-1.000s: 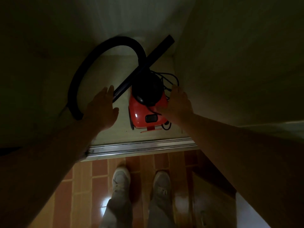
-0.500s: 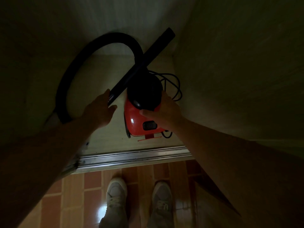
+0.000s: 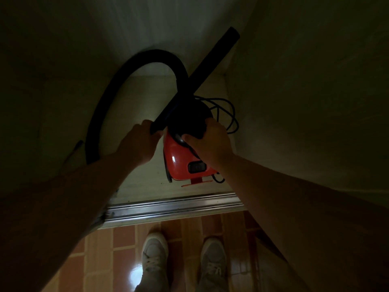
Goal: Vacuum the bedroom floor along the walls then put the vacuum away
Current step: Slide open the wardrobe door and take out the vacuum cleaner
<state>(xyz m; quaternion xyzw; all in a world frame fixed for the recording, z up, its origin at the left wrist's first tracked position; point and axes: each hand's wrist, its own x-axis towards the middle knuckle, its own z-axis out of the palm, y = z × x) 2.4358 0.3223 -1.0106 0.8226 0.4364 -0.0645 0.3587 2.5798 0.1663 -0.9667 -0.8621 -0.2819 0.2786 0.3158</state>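
Vacuum (image 3: 185,163) sat on the closet floor (image 3: 134,182) just past the metal door track (image 3: 168,207), straight ahead of both hands. Its black wand (image 3: 202,68) ran diagonally from near-left, by the body's top, up toward the far-right corner (the hose (image 3: 117,87) looped off to the left). The right hand (image 3: 210,142) lay nearer the body, fingers and thumb curled over its black dome. The left hand (image 3: 136,146) had its fingers wrapped round the wand's lower end. A second earlier the left hand was spread and clear of the wand, the right down beside the cord (image 3: 226,111).
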